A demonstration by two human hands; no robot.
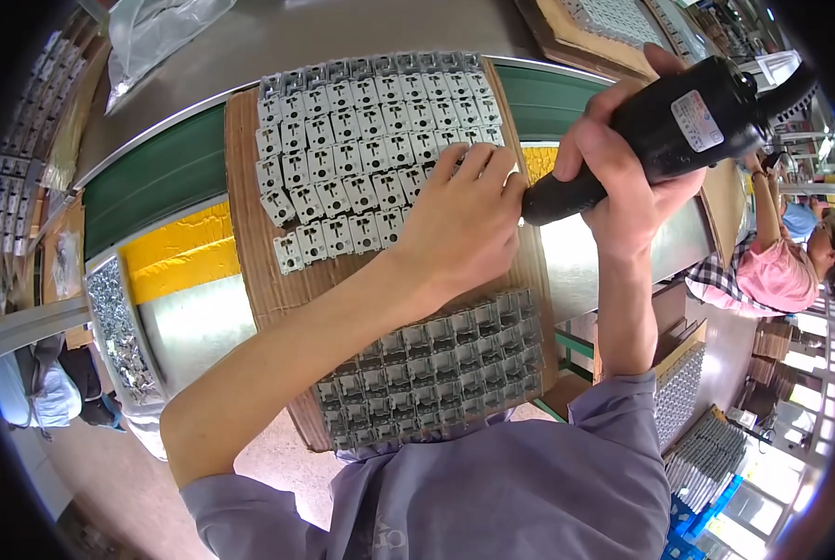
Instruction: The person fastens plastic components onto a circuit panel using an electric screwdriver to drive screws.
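My right hand [623, 173] is wrapped round a black electric screwdriver [651, 126], held slanting with its nose down to the left. Its tip ends beside the fingers of my left hand [464, 219], which hides the point of contact. The left fingers are curled together over the right end of rows of small white-faced metal parts [361, 121]; what they pinch is hidden. Those parts lie on a brown cardboard sheet [245, 215]. Nearer my body, under my left forearm, stand several rows of grey parts [436, 364] without white faces.
A green belt [156, 191] runs beneath the cardboard, with a yellow strip [182, 252] alongside. At left stands a bin of small metal pieces [123, 327]. A clear plastic bag [156, 42] lies far left. Another loaded board [604, 23] is far right; a co-worker [781, 271] sits at right.
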